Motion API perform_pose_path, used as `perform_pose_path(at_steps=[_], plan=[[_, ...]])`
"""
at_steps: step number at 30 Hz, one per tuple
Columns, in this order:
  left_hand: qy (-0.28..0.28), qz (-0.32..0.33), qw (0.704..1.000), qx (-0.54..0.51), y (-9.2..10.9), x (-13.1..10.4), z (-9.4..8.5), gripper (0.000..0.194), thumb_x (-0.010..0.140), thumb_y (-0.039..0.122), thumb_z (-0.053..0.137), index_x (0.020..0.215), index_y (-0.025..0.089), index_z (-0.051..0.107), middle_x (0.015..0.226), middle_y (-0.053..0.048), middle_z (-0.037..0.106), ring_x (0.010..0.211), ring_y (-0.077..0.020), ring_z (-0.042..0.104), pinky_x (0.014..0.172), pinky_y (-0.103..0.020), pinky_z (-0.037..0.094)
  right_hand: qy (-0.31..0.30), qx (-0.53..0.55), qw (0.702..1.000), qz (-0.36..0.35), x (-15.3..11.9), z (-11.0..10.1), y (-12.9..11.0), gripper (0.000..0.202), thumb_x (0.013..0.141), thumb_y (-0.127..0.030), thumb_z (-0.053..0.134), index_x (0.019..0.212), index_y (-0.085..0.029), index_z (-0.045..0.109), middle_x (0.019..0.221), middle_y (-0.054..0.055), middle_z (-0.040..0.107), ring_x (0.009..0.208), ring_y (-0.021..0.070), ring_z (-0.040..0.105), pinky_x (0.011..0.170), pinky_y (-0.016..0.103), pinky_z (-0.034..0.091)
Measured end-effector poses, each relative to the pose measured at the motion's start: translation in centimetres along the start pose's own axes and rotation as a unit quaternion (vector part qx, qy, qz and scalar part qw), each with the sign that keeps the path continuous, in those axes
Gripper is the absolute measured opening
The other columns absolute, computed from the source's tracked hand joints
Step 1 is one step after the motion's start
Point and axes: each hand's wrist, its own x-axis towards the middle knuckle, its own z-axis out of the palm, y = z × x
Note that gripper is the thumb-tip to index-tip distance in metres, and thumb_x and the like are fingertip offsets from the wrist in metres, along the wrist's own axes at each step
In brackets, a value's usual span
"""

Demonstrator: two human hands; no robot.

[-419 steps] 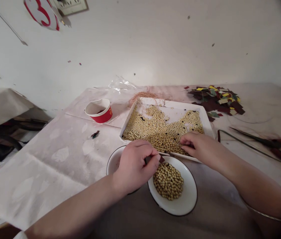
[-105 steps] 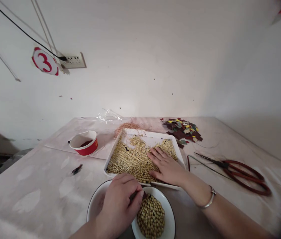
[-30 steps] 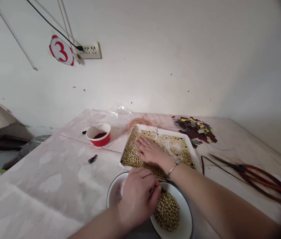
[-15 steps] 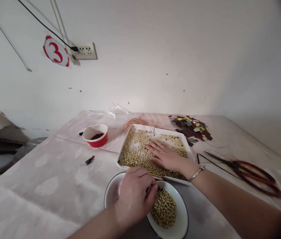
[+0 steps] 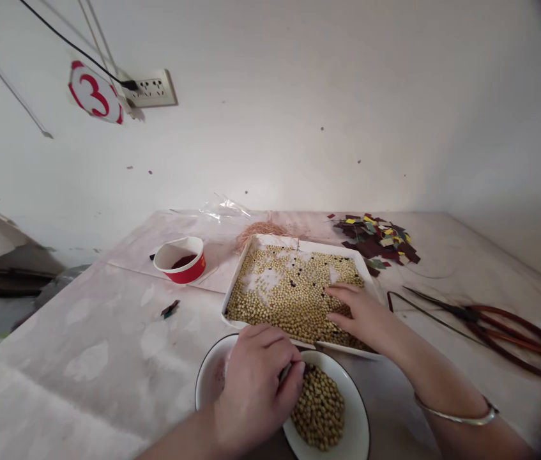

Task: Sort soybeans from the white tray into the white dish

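Note:
My left hand is closed in a pinch above two white, dark-rimmed bowls, and what it pinches I cannot make out. It covers much of the left bowl. In the right bowl lies a heap of small round tan beans or beads. Beyond the bowls sits a shallow white tray spread with similar pale yellow grains and several dark ones. My right hand is open over the tray's right side, fingers apart among the grains.
Large scissors lie on the right. A pile of dark and yellow scraps is behind the tray, beside reddish fibres. A red-and-white paper cup stands on the left, a dark scrap nearer. A wall closes off the back.
My right hand has moved right and toward me across the tray, uncovering grains and dark ones in the middle. My left hand stays almost where it was.

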Motion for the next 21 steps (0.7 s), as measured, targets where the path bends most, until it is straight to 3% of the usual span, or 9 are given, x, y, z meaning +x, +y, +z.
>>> perform_pose_path(at_steps=[6,13,17,21], plan=[[-0.011,0.002,1.0,-0.003,0.1,-0.3,0.1,0.009,0.08,0.019,0.05,0.072,0.019,0.054,0.071,0.0,0.057,0.072,-0.0163,0.05,0.067,-0.032,0.036,-0.041,-0.045,0.998,0.02,-0.5,-1.3,-0.1,0.023,0.074,-0.021,0.056,0.094,-0.014,0.066,0.096,0.014,0.062,0.09,0.0263,0.059,0.082,0.039,0.044],[-0.017,0.023,1.0,0.004,0.2,-0.2,0.1,0.011,0.081,0.018,0.048,0.073,0.018,0.055,0.071,-0.001,0.057,0.072,-0.0162,0.05,0.069,-0.033,0.037,-0.046,0.003,0.999,0.019,-0.6,0.3,-0.8,0.015,0.069,-0.011,0.055,0.08,-0.019,0.061,0.079,0.005,0.063,0.071,0.0183,0.058,0.064,0.029,0.042],[-0.025,0.028,0.999,0.01,0.4,-0.1,0.0,0.012,0.081,0.018,0.048,0.073,0.018,0.056,0.071,-0.001,0.058,0.072,-0.0162,0.05,0.069,-0.033,0.037,-0.06,0.021,0.998,0.014,-0.5,-0.1,-1.7,0.012,0.068,-0.01,0.052,0.068,-0.02,0.058,0.069,0.002,0.06,0.063,0.0161,0.054,0.057,0.026,0.038],[-0.022,0.035,0.999,0.016,0.5,-0.1,-0.1,0.014,0.082,0.019,0.047,0.073,0.018,0.057,0.071,-0.001,0.057,0.071,-0.0155,0.05,0.068,-0.032,0.037,-0.01,0.148,0.988,0.049,-0.3,-0.9,-2.5,0.008,0.071,-0.017,0.055,0.065,-0.021,0.058,0.064,0.0,0.059,0.061,0.0148,0.052,0.058,0.027,0.039]])
